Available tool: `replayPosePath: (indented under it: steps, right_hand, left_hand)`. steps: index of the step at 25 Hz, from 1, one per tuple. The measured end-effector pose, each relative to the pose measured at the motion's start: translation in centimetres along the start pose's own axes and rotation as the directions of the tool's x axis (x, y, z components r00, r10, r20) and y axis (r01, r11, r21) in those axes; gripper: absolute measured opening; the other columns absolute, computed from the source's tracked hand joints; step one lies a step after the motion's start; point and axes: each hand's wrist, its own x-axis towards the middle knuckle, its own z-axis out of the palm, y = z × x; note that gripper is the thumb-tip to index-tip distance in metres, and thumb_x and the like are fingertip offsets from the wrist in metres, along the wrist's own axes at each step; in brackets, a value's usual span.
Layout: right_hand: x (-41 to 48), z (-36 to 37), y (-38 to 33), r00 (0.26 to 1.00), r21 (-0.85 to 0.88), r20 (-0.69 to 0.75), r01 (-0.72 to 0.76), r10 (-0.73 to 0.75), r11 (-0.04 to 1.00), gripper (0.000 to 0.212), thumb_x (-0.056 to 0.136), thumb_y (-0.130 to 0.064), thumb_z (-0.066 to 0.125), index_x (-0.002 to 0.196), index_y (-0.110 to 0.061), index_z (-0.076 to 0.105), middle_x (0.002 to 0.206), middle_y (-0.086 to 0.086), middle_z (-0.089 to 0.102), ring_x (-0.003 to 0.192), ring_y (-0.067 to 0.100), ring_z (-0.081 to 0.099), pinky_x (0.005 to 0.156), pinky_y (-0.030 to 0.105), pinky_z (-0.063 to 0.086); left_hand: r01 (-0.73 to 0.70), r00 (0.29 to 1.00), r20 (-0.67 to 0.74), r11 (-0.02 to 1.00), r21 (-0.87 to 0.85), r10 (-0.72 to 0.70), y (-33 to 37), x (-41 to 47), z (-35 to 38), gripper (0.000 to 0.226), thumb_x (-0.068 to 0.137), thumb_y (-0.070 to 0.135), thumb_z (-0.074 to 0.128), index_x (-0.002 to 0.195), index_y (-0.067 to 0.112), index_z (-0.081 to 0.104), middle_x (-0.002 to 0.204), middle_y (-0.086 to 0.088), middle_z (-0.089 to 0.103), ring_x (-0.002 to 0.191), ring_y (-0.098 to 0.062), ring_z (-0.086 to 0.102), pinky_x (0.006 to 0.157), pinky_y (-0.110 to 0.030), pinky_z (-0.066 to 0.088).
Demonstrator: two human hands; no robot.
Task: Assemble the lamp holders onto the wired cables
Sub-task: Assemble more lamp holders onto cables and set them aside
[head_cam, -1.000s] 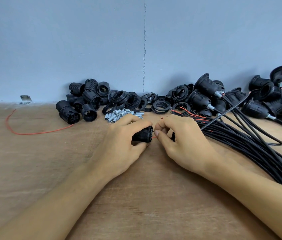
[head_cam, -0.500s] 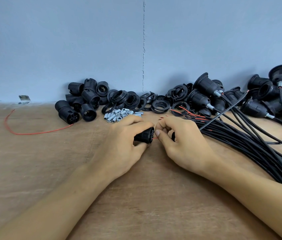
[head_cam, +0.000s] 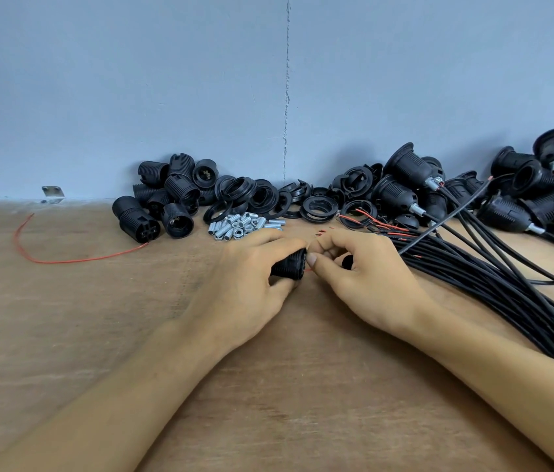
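Lamp holder point(head_cam: 289, 267), black and ribbed, gripped in curled left hand point(head_cam: 241, 291), low over wooden table point(head_cam: 98, 335). Right hand point(head_cam: 367, 284) pinching thin red wire point(head_cam: 309, 269) at holder's end. Bundle of black cables point(head_cam: 507, 284) beside right wrist.

soft, even, bright light. diffuse shadows on the wall point(head_cam: 354, 144) behind the lamp holders point(head_cam: 401, 185) at 1 o'clock. wide-angle stretch toward 5 and 7 o'clock. fine detail slightly soft.
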Motion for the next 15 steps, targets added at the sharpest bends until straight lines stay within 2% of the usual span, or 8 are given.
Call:
replayPosePath:
  steps: [2, 4, 6, 9, 11, 12, 13, 15]
  right_hand:
    - [0.2, -0.2, 0.1, 1.0, 0.012, -0.004, -0.013, 0.013, 1.0, 0.009, 0.092, -0.021, 0.069, 0.085, -0.025, 0.074, 0.07, -0.014, 0.064, 0.066, -0.003, 0.056, 0.067, 0.008, 0.037]
    - [0.4, -0.7, 0.3, 0.999, 0.017, -0.023, -0.026, 0.027, 1.0, 0.008, 0.093, -0.027, 0.066, 0.094, -0.027, 0.074, 0.077, -0.015, 0.068, 0.076, -0.004, 0.06, 0.072, 0.008, 0.039]
    - [0.8, -1.6, 0.8, 0.998, 0.042, -0.005, -0.059, 0.059, 0.997, 0.018, 0.092, -0.033, 0.066, 0.11, -0.03, 0.069, 0.09, -0.017, 0.07, 0.089, -0.005, 0.061, 0.082, 0.01, 0.041]
    - [1.3, -2.4, 1.6, 0.986, -0.045, 0.14, -0.083, 0.088, 0.996, 0.051, 0.084, -0.035, 0.073, 0.13, -0.033, 0.052, 0.11, -0.019, 0.064, 0.104, -0.001, 0.059, 0.1, 0.027, 0.043]
    - [1.4, -2.3, 2.0, 0.979, -0.193, 0.192, -0.036, 0.073, 0.981, 0.057, 0.081, -0.037, 0.076, 0.13, -0.034, 0.047, 0.112, -0.022, 0.057, 0.107, 0.004, 0.056, 0.108, 0.037, 0.039]
    - [1.3, -2.2, 2.2, 0.98, -0.225, 0.188, -0.019, 0.062, 0.974, 0.056, 0.081, -0.037, 0.077, 0.127, -0.034, 0.046, 0.112, -0.022, 0.056, 0.108, 0.005, 0.056, 0.108, 0.038, 0.039]
    - [1.3, -2.1, 2.5, 0.985, -0.22, 0.167, -0.012, 0.05, 0.975, 0.052, 0.082, -0.036, 0.078, 0.124, -0.034, 0.047, 0.111, -0.021, 0.056, 0.107, 0.005, 0.055, 0.106, 0.035, 0.041]
    - [1.3, -1.9, 2.8, 0.994, -0.154, 0.105, -0.011, 0.027, 0.988, 0.045, 0.082, -0.034, 0.081, 0.116, -0.034, 0.051, 0.108, -0.019, 0.059, 0.102, -0.002, 0.056, 0.096, 0.016, 0.044]
  left_hand:
    - [0.044, 0.999, -0.029, 0.999, 0.012, -0.043, -0.6, 0.1, 0.2, 0.035, 0.078, 0.009, 0.08, 0.108, 0.026, 0.074, 0.098, 0.01, 0.067, 0.09, -0.008, 0.062, 0.08, -0.018, 0.047]
    - [0.148, 0.987, -0.064, 0.989, 0.003, -0.147, -1.1, 0.1, 0.3, 0.043, 0.076, 0.015, 0.084, 0.115, 0.03, 0.072, 0.104, 0.013, 0.069, 0.094, -0.002, 0.06, 0.083, -0.004, 0.039]
    - [0.272, 0.958, -0.08, 0.961, -0.041, -0.275, -1.5, 0.1, 0.1, 0.047, 0.074, 0.023, 0.087, 0.113, 0.036, 0.066, 0.105, 0.018, 0.068, 0.096, 0.002, 0.057, 0.082, 0.001, 0.036]
    - [0.343, 0.935, -0.066, 0.935, -0.09, -0.349, -1.8, 0.2, 0.0, 0.041, 0.071, 0.024, 0.089, 0.099, 0.036, 0.062, 0.093, 0.017, 0.068, 0.09, 0.0, 0.057, 0.079, -0.005, 0.041]
    - [0.367, 0.924, -0.064, 0.922, -0.127, -0.377, -1.8, 0.3, -0.1, 0.039, 0.072, 0.024, 0.09, 0.099, 0.035, 0.065, 0.09, 0.019, 0.068, 0.087, 0.0, 0.06, 0.079, -0.011, 0.045]
    - [0.387, 0.915, -0.053, 0.908, -0.16, -0.399, -1.7, 0.3, -0.2, 0.039, 0.073, 0.025, 0.089, 0.102, 0.036, 0.066, 0.09, 0.021, 0.068, 0.086, 0.001, 0.062, 0.078, -0.012, 0.047]
    - [0.406, 0.907, -0.036, 0.892, -0.197, -0.421, -1.7, 0.3, -0.3, 0.039, 0.074, 0.028, 0.089, 0.104, 0.037, 0.066, 0.091, 0.022, 0.069, 0.085, 0.001, 0.063, 0.075, -0.012, 0.048]
    - [0.43, 0.895, 0.0, 0.862, -0.268, -0.446, -1.8, 0.4, -0.5, 0.037, 0.076, 0.034, 0.087, 0.108, 0.037, 0.069, 0.093, 0.02, 0.072, 0.082, -0.003, 0.065, 0.076, -0.018, 0.052]
